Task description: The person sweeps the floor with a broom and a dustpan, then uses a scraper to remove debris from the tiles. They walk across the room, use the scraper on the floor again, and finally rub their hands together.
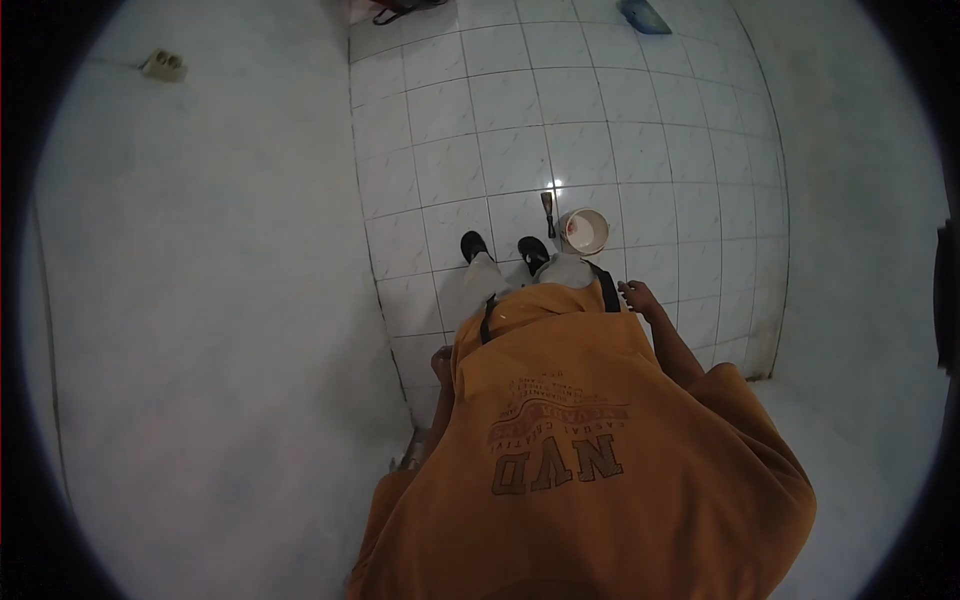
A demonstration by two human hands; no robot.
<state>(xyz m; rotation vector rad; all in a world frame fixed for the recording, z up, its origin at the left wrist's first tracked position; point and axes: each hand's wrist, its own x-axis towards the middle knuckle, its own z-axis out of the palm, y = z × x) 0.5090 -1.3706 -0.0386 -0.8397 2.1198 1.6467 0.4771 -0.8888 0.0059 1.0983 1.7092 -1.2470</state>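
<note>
small white bucket (pixel 583 231) on tiled floor (pixel 500 120), just ahead of right shoe (pixel 533 252), dark-handled tool (pixel 548 212) beside it | right hand (pixel 640 297) at hip, fingers loosely curled, empty | left hand (pixel 440 365) mostly behind orange shirt (pixel 590 440), grip cannot be told

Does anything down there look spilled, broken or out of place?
Mildly: a small white round bucket with reddish stains inside stands on the white tiled floor by the black shoes, a dark-handled tool beside it. Nothing looks spilled.

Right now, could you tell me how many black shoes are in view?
2. The left shoe stands on the tiled floor; the right shoe is beside the white bucket.
</note>
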